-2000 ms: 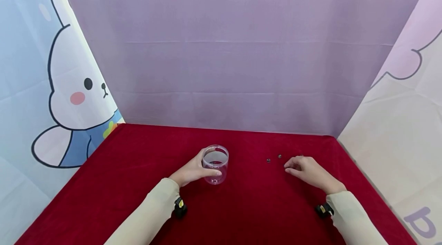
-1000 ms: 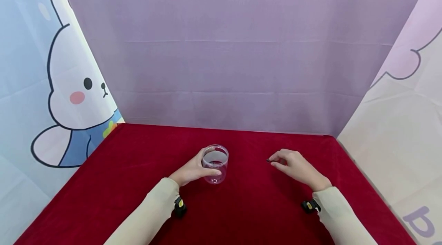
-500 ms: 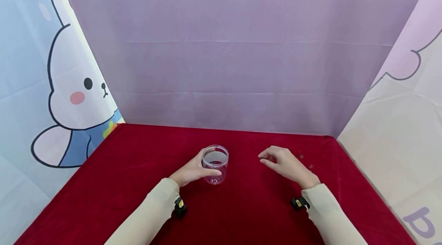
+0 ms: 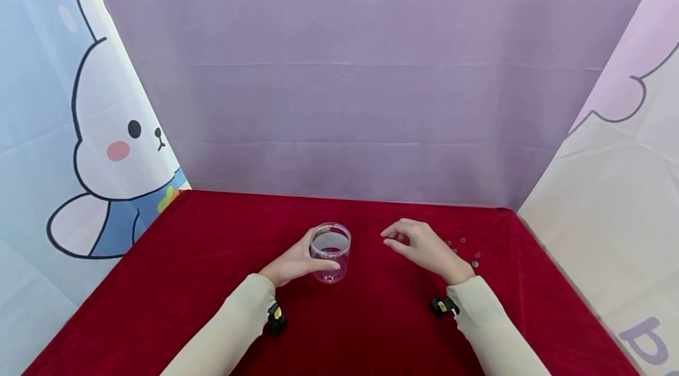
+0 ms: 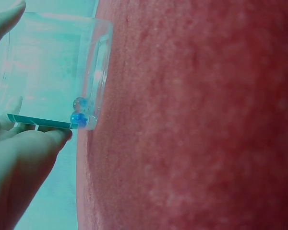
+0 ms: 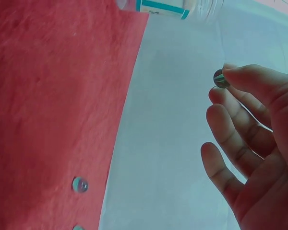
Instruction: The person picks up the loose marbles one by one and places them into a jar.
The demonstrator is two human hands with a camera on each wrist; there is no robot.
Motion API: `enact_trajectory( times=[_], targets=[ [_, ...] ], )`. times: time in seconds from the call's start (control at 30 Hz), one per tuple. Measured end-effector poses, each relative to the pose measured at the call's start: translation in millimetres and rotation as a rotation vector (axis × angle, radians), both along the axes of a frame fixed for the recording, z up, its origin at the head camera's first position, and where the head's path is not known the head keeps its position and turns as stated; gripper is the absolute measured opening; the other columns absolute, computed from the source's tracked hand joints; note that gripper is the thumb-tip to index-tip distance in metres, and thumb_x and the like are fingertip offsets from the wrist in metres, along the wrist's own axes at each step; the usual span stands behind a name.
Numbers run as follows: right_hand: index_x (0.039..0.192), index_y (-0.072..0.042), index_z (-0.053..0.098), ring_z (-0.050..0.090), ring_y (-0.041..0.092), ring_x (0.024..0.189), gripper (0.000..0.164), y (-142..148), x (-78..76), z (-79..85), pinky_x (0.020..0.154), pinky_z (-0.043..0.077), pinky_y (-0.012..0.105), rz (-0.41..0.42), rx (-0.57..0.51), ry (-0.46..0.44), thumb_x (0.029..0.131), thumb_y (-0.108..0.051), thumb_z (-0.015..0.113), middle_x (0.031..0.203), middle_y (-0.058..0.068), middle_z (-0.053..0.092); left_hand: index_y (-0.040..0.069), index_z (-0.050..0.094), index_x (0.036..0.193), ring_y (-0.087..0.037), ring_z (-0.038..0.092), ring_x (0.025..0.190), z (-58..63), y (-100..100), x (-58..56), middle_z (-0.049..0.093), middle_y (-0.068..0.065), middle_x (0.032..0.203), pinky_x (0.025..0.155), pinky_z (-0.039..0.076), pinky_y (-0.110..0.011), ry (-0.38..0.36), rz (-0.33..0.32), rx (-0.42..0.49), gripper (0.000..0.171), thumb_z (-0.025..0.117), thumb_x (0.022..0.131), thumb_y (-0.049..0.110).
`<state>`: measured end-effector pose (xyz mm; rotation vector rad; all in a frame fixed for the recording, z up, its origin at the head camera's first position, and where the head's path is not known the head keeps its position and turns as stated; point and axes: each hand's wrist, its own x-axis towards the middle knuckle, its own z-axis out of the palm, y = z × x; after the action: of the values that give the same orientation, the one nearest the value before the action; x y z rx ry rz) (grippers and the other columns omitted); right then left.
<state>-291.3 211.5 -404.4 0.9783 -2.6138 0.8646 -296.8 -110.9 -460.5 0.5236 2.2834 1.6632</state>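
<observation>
My left hand (image 4: 294, 261) grips a clear plastic jar (image 4: 338, 251) around its side, the jar upright with its mouth uncovered. Through the wall, in the left wrist view, a bluish glass marble (image 5: 79, 120) and a paler one (image 5: 79, 103) show at the bottom. To the right of the jar, my right hand (image 4: 424, 249) is raised over the cloth. It pinches a dark glass marble (image 6: 221, 79) between thumb and index finger; the other fingers are loosely bent.
Several small marbles (image 4: 475, 264) lie scattered on the red cloth (image 4: 371, 317) behind and under the right wrist. A lilac curtain (image 4: 339, 99) closes off the back. Printed drapes stand on both sides, a white rabbit (image 4: 106, 170) on the left one.
My right hand has reached the leftmost marble, picked it up and carried it left and up toward the jar, uncovering marbles behind it. The left hand and jar stay put.
</observation>
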Motion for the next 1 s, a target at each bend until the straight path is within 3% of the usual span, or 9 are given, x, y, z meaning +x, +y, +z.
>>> enact_trajectory(
  times=[0.17, 0.47, 0.77, 1.0],
  targets=[
    [0.107, -0.019, 0.073, 0.056, 0.007, 0.082, 0.018, -11.1, -3.3, 1.5, 0.073, 0.056, 0.038, 0.016, -0.023, 0.016, 0.091, -0.013, 0.076, 0.098, -0.012, 0.064, 0.023, 0.033, 0.151, -0.025, 0.048, 0.126, 0.2, 0.3, -0.3, 0.048, -0.009, 0.141, 0.101, 0.047, -0.047, 0.0, 0.001, -0.001, 0.093, 0.088, 0.078, 0.038],
    [0.11, -0.019, 0.073, 0.058, 0.007, 0.083, 0.019, -29.0, -7.0, 3.7, 0.074, 0.057, 0.037, 0.058, -0.056, 0.017, 0.091, -0.017, 0.076, 0.1, -0.012, 0.064, 0.022, 0.033, 0.15, -0.025, 0.048, 0.126, 1.3, 1.0, -0.8, 0.049, -0.007, 0.14, 0.103, 0.045, -0.048, -0.011, 0.008, -0.001, 0.093, 0.088, 0.077, 0.037],
    [0.111, -0.018, 0.073, 0.057, 0.007, 0.084, 0.019, -42.0, -7.3, 4.4, 0.074, 0.056, 0.036, 0.081, -0.082, 0.013, 0.092, -0.018, 0.075, 0.1, -0.012, 0.064, 0.021, 0.032, 0.15, -0.025, 0.048, 0.126, 3.0, 1.8, 1.7, 0.049, -0.006, 0.139, 0.103, 0.045, -0.049, -0.013, 0.005, 0.005, 0.091, 0.087, 0.079, 0.034],
    [0.112, -0.015, 0.073, 0.058, 0.006, 0.084, 0.02, -52.3, -8.2, 2.6, 0.074, 0.055, 0.029, 0.097, -0.103, 0.022, 0.092, -0.018, 0.075, 0.1, -0.013, 0.064, 0.021, 0.032, 0.15, -0.026, 0.047, 0.128, 4.2, 2.9, 2.0, 0.048, -0.006, 0.14, 0.104, 0.043, -0.049, -0.018, 0.001, 0.016, 0.09, 0.087, 0.08, 0.032]
  ],
)
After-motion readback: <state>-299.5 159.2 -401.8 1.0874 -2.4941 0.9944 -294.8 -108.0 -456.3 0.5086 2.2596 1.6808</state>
